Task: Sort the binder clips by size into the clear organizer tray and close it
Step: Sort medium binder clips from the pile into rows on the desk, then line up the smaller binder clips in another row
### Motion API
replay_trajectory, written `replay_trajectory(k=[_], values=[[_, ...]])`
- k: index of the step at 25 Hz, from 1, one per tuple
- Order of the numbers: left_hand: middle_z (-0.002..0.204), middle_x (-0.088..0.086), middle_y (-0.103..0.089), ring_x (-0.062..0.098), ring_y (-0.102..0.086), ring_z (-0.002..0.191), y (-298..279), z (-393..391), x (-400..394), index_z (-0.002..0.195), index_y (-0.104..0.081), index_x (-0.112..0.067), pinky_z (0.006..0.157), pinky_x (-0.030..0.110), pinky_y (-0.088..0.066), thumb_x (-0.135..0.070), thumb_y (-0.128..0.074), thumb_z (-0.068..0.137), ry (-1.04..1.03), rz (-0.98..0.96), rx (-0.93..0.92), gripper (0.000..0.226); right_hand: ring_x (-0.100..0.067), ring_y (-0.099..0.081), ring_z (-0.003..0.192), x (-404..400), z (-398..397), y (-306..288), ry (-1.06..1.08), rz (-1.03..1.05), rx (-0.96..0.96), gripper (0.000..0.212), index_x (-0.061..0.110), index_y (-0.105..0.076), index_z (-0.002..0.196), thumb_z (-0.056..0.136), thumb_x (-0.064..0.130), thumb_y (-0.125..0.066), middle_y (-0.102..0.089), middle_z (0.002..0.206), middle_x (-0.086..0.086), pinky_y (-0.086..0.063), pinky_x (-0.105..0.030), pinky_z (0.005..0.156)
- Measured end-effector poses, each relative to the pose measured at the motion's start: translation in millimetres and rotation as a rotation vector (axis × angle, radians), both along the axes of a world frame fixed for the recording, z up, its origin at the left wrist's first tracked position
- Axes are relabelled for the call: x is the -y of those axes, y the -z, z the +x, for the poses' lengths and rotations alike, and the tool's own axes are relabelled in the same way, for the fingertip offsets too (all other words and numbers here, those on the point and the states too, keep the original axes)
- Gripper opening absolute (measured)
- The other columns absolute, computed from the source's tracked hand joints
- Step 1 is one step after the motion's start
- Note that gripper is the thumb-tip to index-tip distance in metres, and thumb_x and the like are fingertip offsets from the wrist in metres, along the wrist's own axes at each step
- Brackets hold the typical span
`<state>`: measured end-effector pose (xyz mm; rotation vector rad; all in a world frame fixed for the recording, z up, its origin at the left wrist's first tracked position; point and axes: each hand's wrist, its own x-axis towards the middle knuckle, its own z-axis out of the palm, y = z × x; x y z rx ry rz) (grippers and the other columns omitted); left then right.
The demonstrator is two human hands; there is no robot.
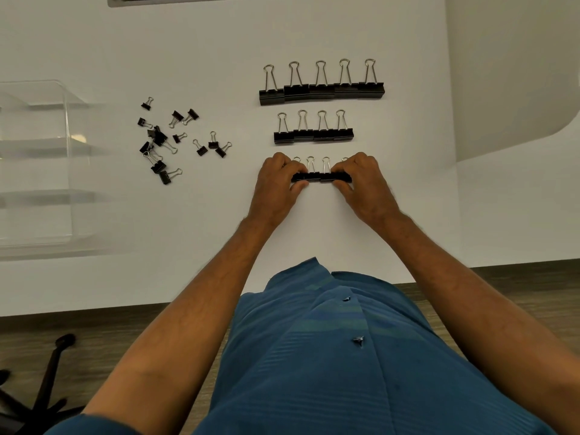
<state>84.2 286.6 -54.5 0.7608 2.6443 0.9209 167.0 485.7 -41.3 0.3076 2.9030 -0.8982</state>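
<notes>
- Left hand [276, 180] and right hand [361, 180] each pinched an end of the nearest clip row [320, 176] on the worktop [219, 51].
- Clear organizer tray [40, 164] stood far left.

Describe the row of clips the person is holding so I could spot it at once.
On the white table, three neat rows of black binder clips lie right of a scattered pile of small clips. The held row is the nearest one, below the middle row and the far row. Only it is pinched at both ends, by the left hand and right hand.
</notes>
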Motion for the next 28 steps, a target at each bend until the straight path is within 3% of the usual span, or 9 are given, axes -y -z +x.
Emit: replay_trajectory(k=[5, 8, 10, 14, 21, 28], values=[[0.101, 0.003, -0.057, 0.017, -0.049, 0.094, 2.0, -0.3, -0.4, 0.11, -0.07, -0.016, 0.082, 0.027, -0.042, -0.025, -0.076, 0.086, -0.013, 0.015, 0.008, 0.027, -0.021, -0.048, 0.101, 3.8, 2.4, 1.2, 0.032, 0.004, 0.014, 0.019, 0.012, -0.068, 0.113, 0.095, 0.017, -0.068, -0.06, 0.106, -0.008, -0.029, -0.016, 0.083], [0.101, 0.004, -0.057, 0.018, -0.05, 0.094, 2.4, -1.8, 0.5, 0.11, -0.07, -0.016, 0.082, 0.03, -0.044, -0.026, -0.076, 0.085, 0.003, 0.023, 0.01, 0.028, -0.021, -0.048, 0.104, 6.8, 1.4, 0.6, 0.049, 0.018, 0.022, 0.021, 0.013, -0.067, 0.115, 0.094, 0.018, -0.068, -0.06, 0.109, -0.008, -0.04, -0.026, 0.086], [0.105, 0.006, -0.057, 0.02, -0.051, 0.096, 1.9, -1.4, 3.2, 0.115, -0.068, -0.014, 0.084, 0.032, -0.047, -0.026, -0.077, 0.085, 0.022, 0.026, 0.015, 0.034, -0.023, -0.049, 0.108, 12.2, 3.7, -1.6, 0.081, 0.03, -0.006, 0.031, 0.013, -0.063, 0.122, 0.092, 0.016, -0.07, -0.057, 0.117, -0.009, -0.046, -0.031, 0.091], [0.123, 0.007, -0.052, 0.017, -0.049, 0.111, -4.0, -2.5, 19.2, 0.13, -0.058, -0.015, 0.093, 0.021, -0.044, -0.033, -0.076, 0.087, 0.011, 0.051, 0.098, 0.051, -0.025, -0.042, 0.124, 37.5, 10.8, -7.3, 0.157, 0.118, -0.08, 0.051, 0.016, -0.053, 0.137, 0.09, 0.022, -0.072, -0.045, 0.137, -0.01, -0.04, -0.024, 0.096], [0.123, 0.003, -0.05, 0.017, -0.049, 0.112, -24.5, -12.6, 103.8, 0.123, -0.062, -0.019, 0.092, 0.034, -0.051, -0.03, -0.066, 0.094, -0.029, 0.045, 0.069, 0.032, -0.026, -0.041, 0.128, 108.1, -9.4, -24.0, 0.142, 0.071, -0.186, 0.04, 0.016, -0.057, 0.132, 0.093, 0.021, -0.065, -0.047, 0.138, -0.011, -0.04, -0.03, 0.106], [0.118, 0.002, -0.052, 0.015, -0.05, 0.111, -27.5, -39.8, 196.4, 0.121, -0.063, -0.017, 0.093, 0.032, -0.049, -0.023, -0.063, 0.094, -0.21, 0.068, 0.016, 0.027, -0.024, -0.042, 0.124, 184.7, -60.9, -22.7, 0.026, -0.011, -0.176, 0.035, 0.017, -0.058, 0.129, 0.094, 0.019, -0.063, -0.048, 0.133, -0.006, -0.038, -0.026, 0.101]])
